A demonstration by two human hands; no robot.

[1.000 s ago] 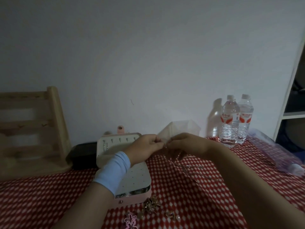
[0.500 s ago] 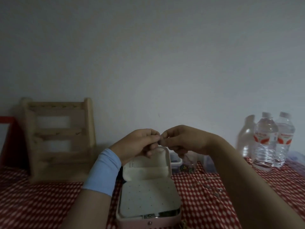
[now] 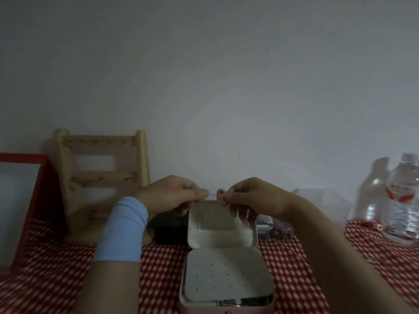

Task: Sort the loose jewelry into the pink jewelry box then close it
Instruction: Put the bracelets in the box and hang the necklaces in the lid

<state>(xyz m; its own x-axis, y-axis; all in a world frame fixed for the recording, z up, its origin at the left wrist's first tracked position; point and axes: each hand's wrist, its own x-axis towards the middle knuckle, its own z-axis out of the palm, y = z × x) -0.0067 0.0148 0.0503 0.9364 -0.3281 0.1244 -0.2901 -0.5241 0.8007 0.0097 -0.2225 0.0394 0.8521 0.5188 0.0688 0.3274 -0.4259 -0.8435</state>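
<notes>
The pink jewelry box (image 3: 226, 279) stands open on the red checked cloth at bottom centre, its lid (image 3: 222, 225) upright and a white perforated insert lying in the base. Above the lid's top edge my left hand (image 3: 174, 194) and my right hand (image 3: 251, 197) each pinch one end of a thin chain (image 3: 212, 194) stretched between them. More thin chain seems to hang inside the lid. The loose jewelry on the cloth is out of view.
A wooden rack (image 3: 102, 177) leans on the wall at back left, beside a red-framed board (image 3: 22, 200). A black box (image 3: 170, 230) sits behind the jewelry box. Clear containers (image 3: 322, 200) and a water bottle (image 3: 403, 200) stand at the right.
The view has swung so the jewelry box is now centred. My hands, joined before, have drawn apart, and the thin chain is stretched between them over the lid.
</notes>
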